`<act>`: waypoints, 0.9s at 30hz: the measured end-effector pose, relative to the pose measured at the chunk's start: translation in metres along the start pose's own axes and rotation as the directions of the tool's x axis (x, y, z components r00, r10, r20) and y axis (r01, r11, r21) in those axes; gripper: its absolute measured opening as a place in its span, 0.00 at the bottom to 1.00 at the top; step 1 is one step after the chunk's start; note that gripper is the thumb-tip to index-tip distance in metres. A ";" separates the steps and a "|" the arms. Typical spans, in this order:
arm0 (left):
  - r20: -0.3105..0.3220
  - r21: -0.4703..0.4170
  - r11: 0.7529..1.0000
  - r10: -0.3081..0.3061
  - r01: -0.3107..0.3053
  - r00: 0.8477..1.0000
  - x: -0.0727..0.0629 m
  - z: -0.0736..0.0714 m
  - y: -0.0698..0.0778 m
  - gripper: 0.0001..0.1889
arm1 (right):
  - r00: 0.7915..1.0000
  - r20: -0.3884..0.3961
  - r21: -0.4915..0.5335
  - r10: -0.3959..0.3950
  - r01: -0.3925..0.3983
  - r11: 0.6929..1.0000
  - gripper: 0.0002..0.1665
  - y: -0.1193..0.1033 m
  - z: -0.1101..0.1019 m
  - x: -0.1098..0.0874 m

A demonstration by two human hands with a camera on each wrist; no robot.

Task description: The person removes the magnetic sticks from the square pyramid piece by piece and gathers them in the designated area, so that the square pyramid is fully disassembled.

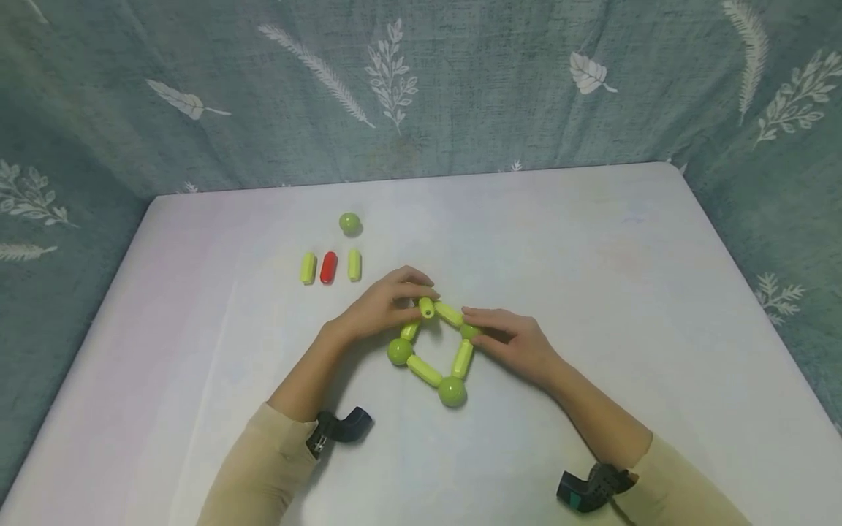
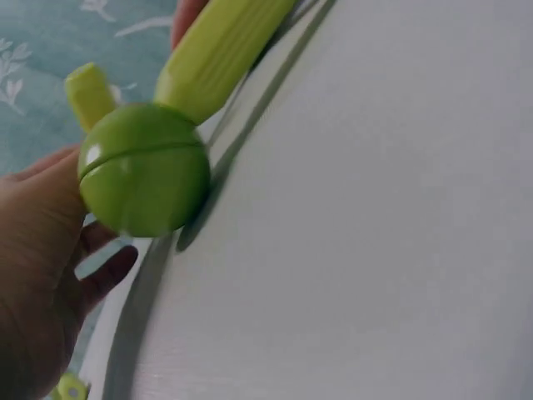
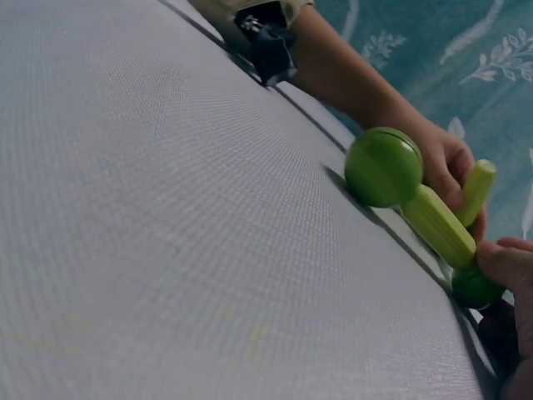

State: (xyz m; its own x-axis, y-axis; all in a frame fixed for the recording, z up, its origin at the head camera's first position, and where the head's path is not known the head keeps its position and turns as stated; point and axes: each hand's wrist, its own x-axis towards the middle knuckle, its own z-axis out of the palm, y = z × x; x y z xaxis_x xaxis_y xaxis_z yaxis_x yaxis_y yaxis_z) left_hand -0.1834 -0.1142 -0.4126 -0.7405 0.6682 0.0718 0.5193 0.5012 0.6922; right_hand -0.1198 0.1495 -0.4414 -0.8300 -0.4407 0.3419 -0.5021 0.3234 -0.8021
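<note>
A four-sided frame of green balls and yellow-green rods lies on the table, with a ball (image 1: 452, 391) at its near corner and another ball (image 1: 399, 351) at its left. At the far corner a short yellow-green rod (image 1: 427, 307) stands upright, its holed end facing up. My left hand (image 1: 388, 303) grips around that corner, thumb and fingers at the upright rod; the ball beneath is mostly hidden. With thumb and fingers my right hand (image 1: 516, 341) holds the right-corner ball (image 3: 475, 287). The left wrist view shows one corner ball (image 2: 146, 171) up close, partly covering the left hand (image 2: 42, 242).
Left of the frame lie a yellow-green rod (image 1: 308, 268), a red rod (image 1: 328, 267) and another yellow-green rod (image 1: 354, 264). A loose green ball (image 1: 350, 223) sits behind them. Patterned green cloth (image 1: 460, 88) hangs around the white table (image 1: 592, 241).
</note>
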 end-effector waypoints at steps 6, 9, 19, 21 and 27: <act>-0.162 -0.108 0.994 -0.031 0.013 0.986 -0.006 0.010 -0.001 0.14 | 0.988 -0.131 -0.036 0.085 -0.091 0.995 0.20 -0.001 0.003 0.000; -0.197 -0.177 0.984 -0.051 0.016 0.979 -0.008 0.016 0.001 0.13 | 0.962 -0.210 -0.045 0.174 -0.187 0.981 0.18 -0.001 0.003 0.000; -0.261 -0.293 0.954 -0.137 0.057 0.956 -0.010 0.032 0.013 0.12 | 0.922 -0.265 0.021 0.282 -0.287 0.958 0.17 -0.002 0.000 0.002; -0.264 -0.305 0.950 -0.148 0.063 0.953 -0.011 0.035 0.015 0.12 | 0.924 -0.261 0.023 0.281 -0.285 0.958 0.18 -0.004 0.000 0.003; -0.252 -0.238 0.971 -0.077 0.016 0.965 -0.011 0.038 0.020 0.11 | 0.943 -0.219 -0.045 0.251 -0.267 0.963 0.19 -0.006 -0.001 0.004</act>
State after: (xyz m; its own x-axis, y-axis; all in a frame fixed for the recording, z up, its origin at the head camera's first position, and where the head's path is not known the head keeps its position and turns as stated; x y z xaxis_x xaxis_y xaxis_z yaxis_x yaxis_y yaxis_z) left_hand -0.1485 -0.0905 -0.4273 -0.8619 0.4676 0.1963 0.3910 0.3662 0.8444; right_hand -0.1205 0.1463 -0.4349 -0.9618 -0.1510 0.2284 -0.2731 0.4664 -0.8414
